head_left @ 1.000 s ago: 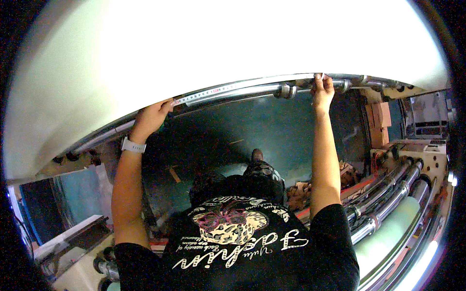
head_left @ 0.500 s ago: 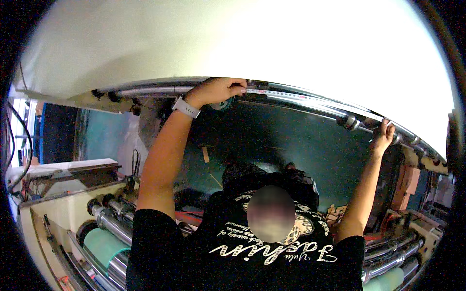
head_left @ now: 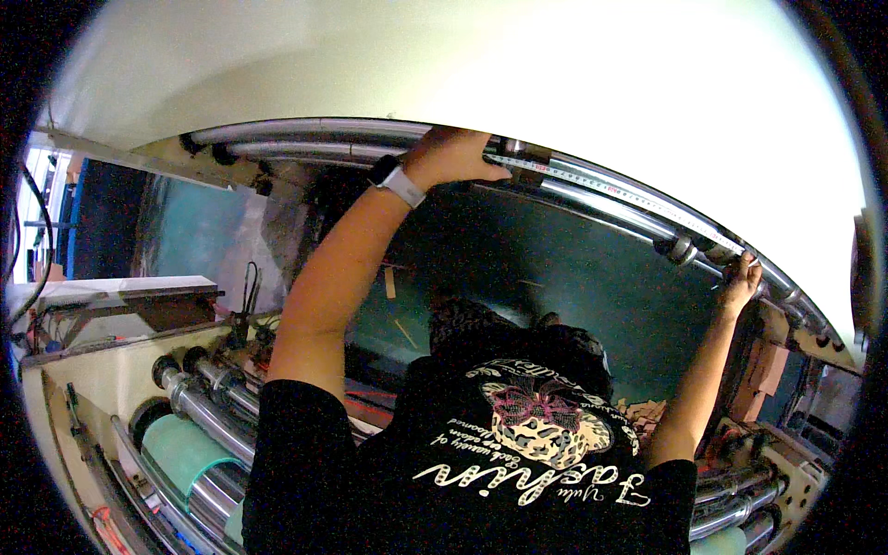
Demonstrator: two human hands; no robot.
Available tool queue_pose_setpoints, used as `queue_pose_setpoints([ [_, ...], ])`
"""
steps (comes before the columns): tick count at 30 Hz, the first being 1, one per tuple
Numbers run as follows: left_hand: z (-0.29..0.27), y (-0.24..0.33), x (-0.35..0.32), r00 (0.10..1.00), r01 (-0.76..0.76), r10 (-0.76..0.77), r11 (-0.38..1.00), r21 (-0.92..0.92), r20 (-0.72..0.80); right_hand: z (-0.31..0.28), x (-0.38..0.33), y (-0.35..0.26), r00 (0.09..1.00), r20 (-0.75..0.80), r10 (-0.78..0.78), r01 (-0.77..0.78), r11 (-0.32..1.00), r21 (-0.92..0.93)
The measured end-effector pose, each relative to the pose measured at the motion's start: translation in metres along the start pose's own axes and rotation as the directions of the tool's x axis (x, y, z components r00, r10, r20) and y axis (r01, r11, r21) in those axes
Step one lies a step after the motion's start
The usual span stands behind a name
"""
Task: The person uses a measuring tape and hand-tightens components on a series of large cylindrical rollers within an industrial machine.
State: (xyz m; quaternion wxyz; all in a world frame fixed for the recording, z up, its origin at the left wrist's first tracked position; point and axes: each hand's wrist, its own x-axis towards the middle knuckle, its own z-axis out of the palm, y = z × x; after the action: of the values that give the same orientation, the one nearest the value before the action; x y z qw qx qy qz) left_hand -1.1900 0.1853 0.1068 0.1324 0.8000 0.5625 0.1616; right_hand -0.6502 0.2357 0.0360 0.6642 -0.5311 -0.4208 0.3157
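A tape measure's pale blade (head_left: 610,190) with red marks is drawn out along the shiny metal rollers (head_left: 610,211), under the edge of a large white sheet (head_left: 444,65). My left hand (head_left: 460,159), with a grey-banded watch (head_left: 401,185) on its wrist, is closed at the blade's left part; its case is not visible. The fingertips of my right hand (head_left: 742,279) pinch the blade's right end, beside a roller collar. Between my hands the blade looks nearly straight.
Steel rollers (head_left: 208,407) and a green-covered roller (head_left: 185,453) sit in a cream machine frame (head_left: 46,384) at lower left. More rollers (head_left: 735,499) lie at lower right. Cardboard (head_left: 763,379) stands at right, and the dark floor (head_left: 546,250) shows below my hands.
My left hand has moved right along the rollers, closer to my right hand. The teal-looking object seen under it before is now hidden. My view has shifted slightly.
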Motion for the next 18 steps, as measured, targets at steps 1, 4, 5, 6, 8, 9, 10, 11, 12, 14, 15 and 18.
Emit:
queue_pose_setpoints([
  [1,0.003,0.001,0.001,1.0,0.009,-0.009,1.0,0.02,0.001,0.004,-0.003,-0.003,1.0,0.005,0.005,-0.005,1.0,0.002],
  [4,0.005,0.009,0.005,0.999,0.041,-0.043,0.998,0.048,0.027,0.01,-0.009,-0.011,0.998,-0.011,0.056,-0.056,0.998,0.036],
  [5,0.007,0.008,0.006,1.0,0.018,-0.018,0.998,0.057,0.0,0.01,-0.01,-0.011,0.998,-0.025,0.051,-0.05,0.998,0.042],
  [6,0.009,0.007,0.007,1.0,-0.005,0.007,0.998,0.066,-0.026,0.01,-0.009,-0.011,0.999,-0.021,0.031,-0.03,0.999,0.031],
  [8,0.006,0.009,0.006,0.999,-0.021,0.024,0.996,0.087,-0.03,0.012,-0.007,-0.012,1.0,-0.009,-0.005,0.005,1.0,0.004],
  [9,0.008,0.01,0.006,0.999,-0.014,0.016,0.998,0.068,-0.034,0.008,-0.007,-0.011,1.0,0.006,0.023,-0.023,1.0,0.015],
  [10,0.009,0.01,0.007,0.999,-0.006,0.008,0.999,0.049,-0.039,0.005,-0.006,-0.012,0.999,0.023,0.049,-0.05,0.998,0.028],
  [11,0.012,0.011,0.008,0.999,0.002,-0.001,1.0,0.031,-0.045,0.003,-0.006,-0.012,0.996,0.04,0.075,-0.077,0.996,0.041],
  [12,0.015,0.009,0.008,0.996,-0.006,0.01,0.999,0.046,-0.083,0.004,-0.005,-0.01,0.997,0.033,0.064,-0.066,0.997,0.044],
  [14,0.015,0.012,0.008,0.997,0.018,-0.011,0.996,0.085,-0.083,0.019,-0.014,-0.021,0.999,0.012,0.042,-0.043,0.998,0.051],
  [15,0.015,0.013,0.007,0.996,0.029,-0.021,0.994,0.105,-0.082,0.024,-0.017,-0.025,1.0,0.001,0.031,-0.031,0.998,0.056],
  [18,0.024,0.009,-0.002,0.972,-0.017,0.06,0.982,0.188,-0.225,0.027,-0.02,-0.03,0.999,-0.012,0.046,-0.045,0.998,0.033],
])
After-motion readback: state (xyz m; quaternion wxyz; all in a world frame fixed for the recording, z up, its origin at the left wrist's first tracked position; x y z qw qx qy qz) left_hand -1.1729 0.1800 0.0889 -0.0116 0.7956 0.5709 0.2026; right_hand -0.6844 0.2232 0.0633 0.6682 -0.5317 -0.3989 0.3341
